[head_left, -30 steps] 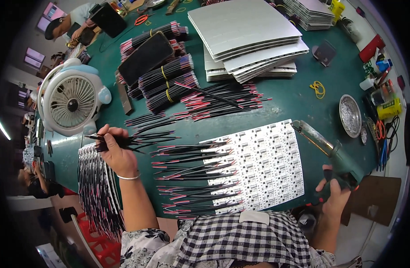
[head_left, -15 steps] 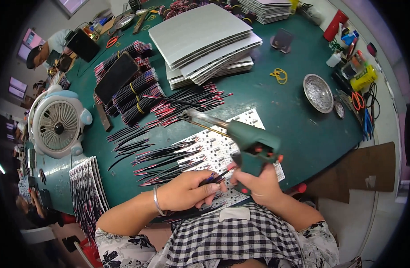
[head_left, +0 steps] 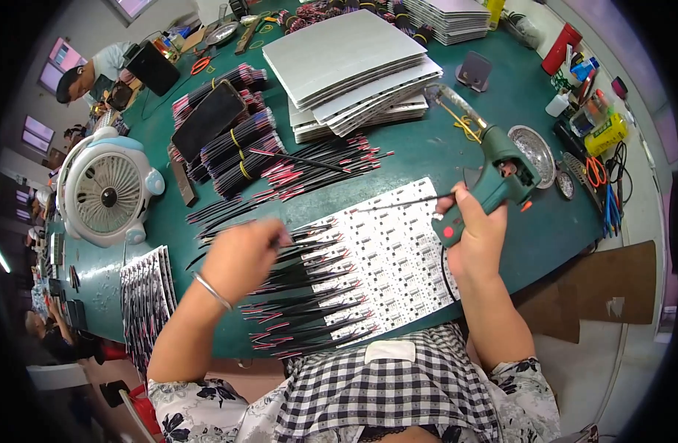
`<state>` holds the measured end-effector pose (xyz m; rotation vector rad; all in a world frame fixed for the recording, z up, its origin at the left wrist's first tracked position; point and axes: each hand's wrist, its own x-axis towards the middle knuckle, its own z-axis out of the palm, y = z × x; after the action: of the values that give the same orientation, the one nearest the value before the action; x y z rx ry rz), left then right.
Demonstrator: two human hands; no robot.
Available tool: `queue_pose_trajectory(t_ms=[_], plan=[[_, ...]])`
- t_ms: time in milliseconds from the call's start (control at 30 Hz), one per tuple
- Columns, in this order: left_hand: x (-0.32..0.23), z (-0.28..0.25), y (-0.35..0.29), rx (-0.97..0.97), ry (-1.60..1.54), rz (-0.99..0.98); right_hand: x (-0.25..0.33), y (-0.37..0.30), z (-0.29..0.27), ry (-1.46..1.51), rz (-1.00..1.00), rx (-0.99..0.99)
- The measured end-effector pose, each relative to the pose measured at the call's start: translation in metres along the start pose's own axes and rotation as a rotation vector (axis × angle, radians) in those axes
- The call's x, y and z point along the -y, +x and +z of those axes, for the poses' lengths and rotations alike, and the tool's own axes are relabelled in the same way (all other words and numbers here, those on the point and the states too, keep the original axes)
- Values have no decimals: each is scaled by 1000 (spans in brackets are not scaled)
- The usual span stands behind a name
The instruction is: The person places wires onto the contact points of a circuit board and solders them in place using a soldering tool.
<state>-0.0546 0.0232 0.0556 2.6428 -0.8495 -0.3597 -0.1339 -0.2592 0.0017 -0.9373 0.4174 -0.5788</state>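
My right hand (head_left: 477,235) is wrapped round the grip of a green soldering gun (head_left: 494,166), its metal nozzle pointing up and to the left. A thin black wire (head_left: 398,203) runs leftward from my right thumb and fingertips over a white sheet of circuit boards (head_left: 398,258). My left hand (head_left: 239,258) is smeared by motion above the loose wires on the left, so its fingers cannot be read. Several black wires with red ends (head_left: 302,310) lie in rows along the sheet's left part.
Behind lie wire bundles (head_left: 239,151) with a dark phone (head_left: 210,122) on top, and a stack of grey-white sheets (head_left: 346,59). A fan (head_left: 106,192) and wired boards (head_left: 148,303) stand left. At right are a metal bowl (head_left: 532,151), orange-handled scissors (head_left: 596,171) and bottles.
My right hand has lifted the soldering gun up and to the right, off the sheet. My left hand has moved left and away from it, toward the loose wires.
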Motion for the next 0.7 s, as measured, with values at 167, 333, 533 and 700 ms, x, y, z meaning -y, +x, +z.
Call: queue_pose_trajectory(t_ms=[167, 333, 533, 700], plan=[[-28, -12, 26, -287, 184, 138, -35, 22, 52, 57, 5, 37], [-2, 15, 52, -346, 170, 170, -40, 29, 39, -73, -32, -25], [-6, 34, 54, -169, 185, 299, 14, -12, -52, -394, -129, 161], [-3, 48, 51, -166, 160, 259, 37, -57, -98, -384, 90, 281]])
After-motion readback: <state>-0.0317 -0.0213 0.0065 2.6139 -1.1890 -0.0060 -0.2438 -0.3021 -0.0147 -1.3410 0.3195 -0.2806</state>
